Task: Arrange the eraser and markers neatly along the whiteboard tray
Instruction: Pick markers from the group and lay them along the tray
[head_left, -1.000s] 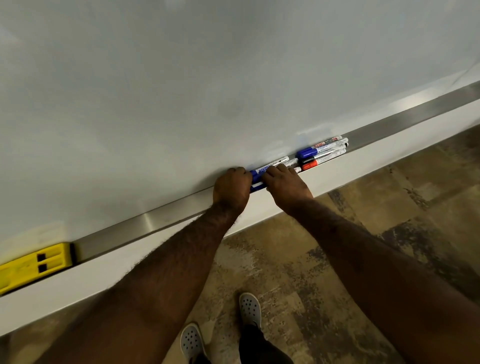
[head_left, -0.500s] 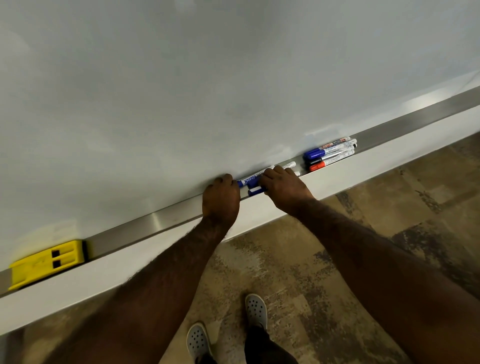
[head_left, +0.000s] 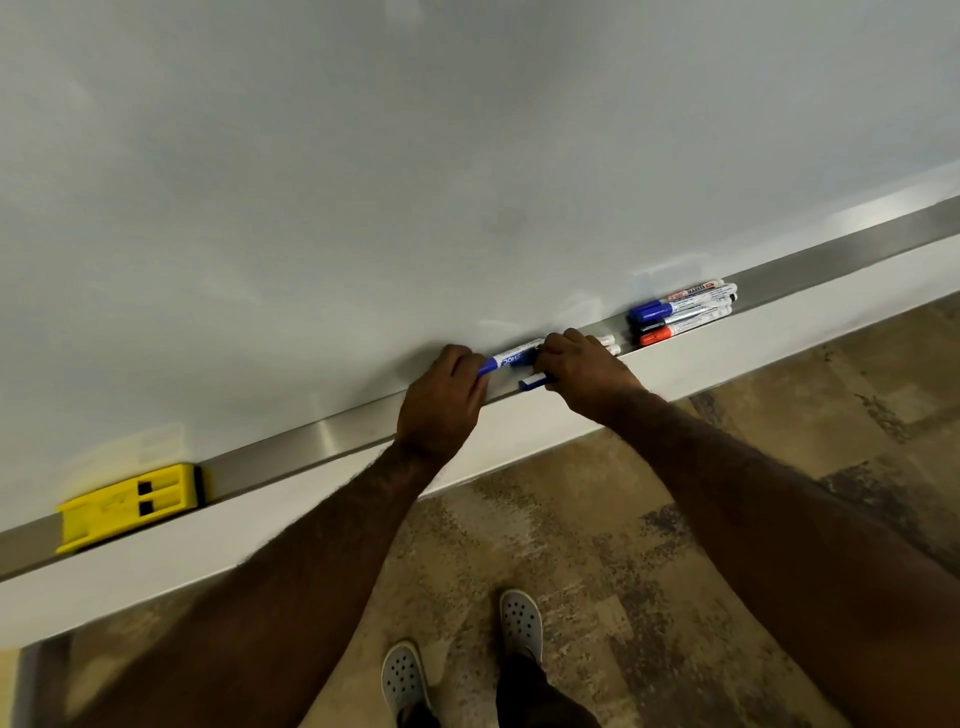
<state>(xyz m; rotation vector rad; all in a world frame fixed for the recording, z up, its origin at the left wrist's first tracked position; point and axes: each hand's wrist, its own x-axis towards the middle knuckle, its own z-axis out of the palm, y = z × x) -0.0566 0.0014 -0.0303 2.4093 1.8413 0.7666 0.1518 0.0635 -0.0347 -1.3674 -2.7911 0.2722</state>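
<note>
1. Head view: left hand (head_left: 441, 402) and right hand (head_left: 584, 374) both on the whiteboard tray (head_left: 291, 457), close together, with two blue markers between them.
2. Left fingers (head_left: 470, 366) curled over the cap end of the rear blue marker (head_left: 511, 357); looks like a light grip or a push, exact contact hidden by the knuckles.
3. Right fingers (head_left: 558, 348) bent down over the barrels of both markers; gripping or merely pressing cannot be told.
4. Front blue marker (head_left: 535, 383) just below the right fingers, cap end projecting toward the tray's front lip; white tail ends of both visible beyond the right knuckles.
5. Marker bundle (head_left: 680, 312) (blue, black and red caps) lying side by side on the tray, just past the right fingers, not touching them.
6. Yellow eraser (head_left: 130, 504) resting on the tray well away from the left fingers, untouched.
7. Judged step: lining up the blue pair end to end or side by side; markers partly grouped, eraser not yet brought near.
8. Risks, as judgement only:
   - Front marker rolling over the lip to the floor (head_left: 597, 519), caused by uneven finger pressure on a round barrel.
   - Rear marker skewing against the whiteboard (head_left: 467, 156), caused by pushing at one end only.
   - Bundle disturbed, caused by the right knuckles drifting sideways into it.
</note>
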